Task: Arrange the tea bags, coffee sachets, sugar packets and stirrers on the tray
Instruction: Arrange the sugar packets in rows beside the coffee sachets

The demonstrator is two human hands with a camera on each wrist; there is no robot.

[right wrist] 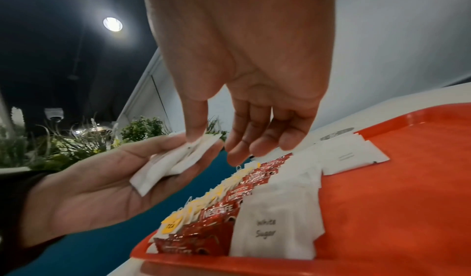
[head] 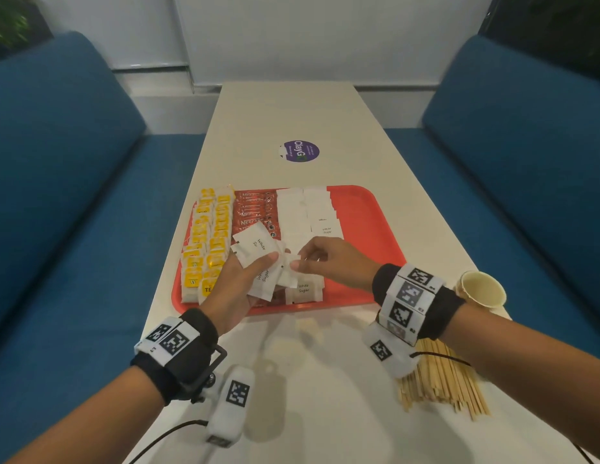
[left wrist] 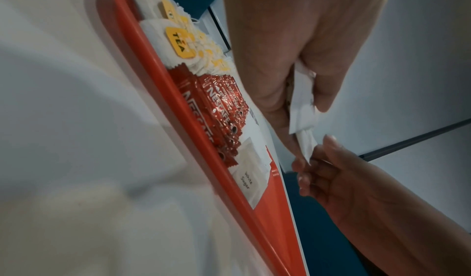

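Sugar packets (head: 258, 259) gripped in left hand (head: 240, 283), right hand (head: 328, 259) pinching one, tray (head: 369, 226) right side bare

tea bags (head: 208, 239), red coffee sachets (head: 256, 209), sugar packets (head: 308, 216) rowed on tray (head: 369, 229)

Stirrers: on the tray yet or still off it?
Off it. The wooden stirrers lie in a loose pile on the table, near the person's right wrist, outside the red tray.
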